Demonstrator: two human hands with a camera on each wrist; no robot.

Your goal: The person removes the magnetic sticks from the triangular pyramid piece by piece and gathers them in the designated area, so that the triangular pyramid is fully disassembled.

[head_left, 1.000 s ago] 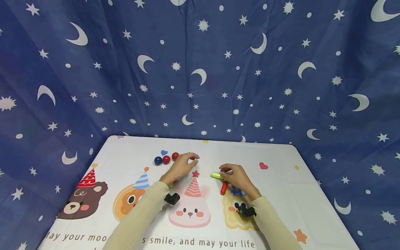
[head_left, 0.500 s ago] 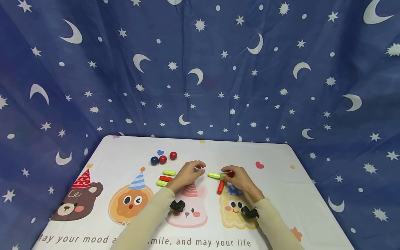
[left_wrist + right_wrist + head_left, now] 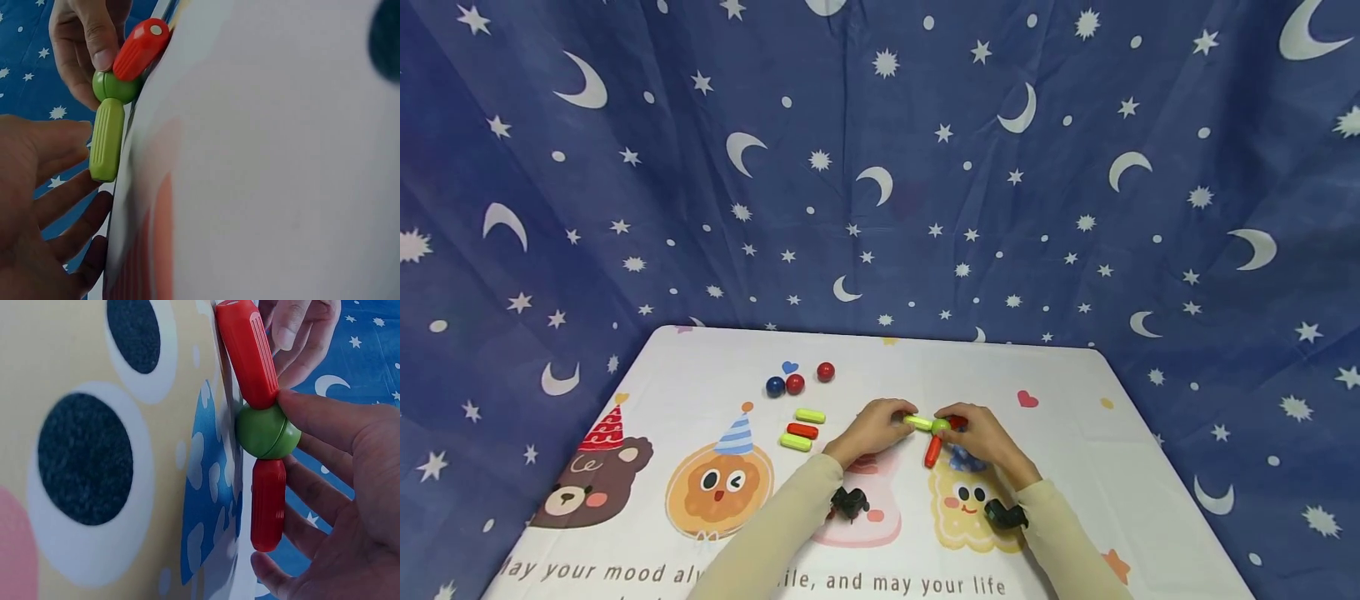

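2 hands (image 3: 875,429), 3 rods (image 3: 267,506) on 1 green ball (image 3: 265,432), 3 loose rods (image 3: 802,431)

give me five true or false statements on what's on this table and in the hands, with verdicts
1. The right hand holds a glossy, plastic-looking green ball. True.
2. Only blue rods join it. False: one grooved yellow-green rod and two grooved red rods do.
3. The left hand is at that yellow-green rod's free end. True.
4. All loose balls are red. False: one glossy dark blue ball sits among them.
5. A loose red rod lies between two loose yellow-green rods. True.
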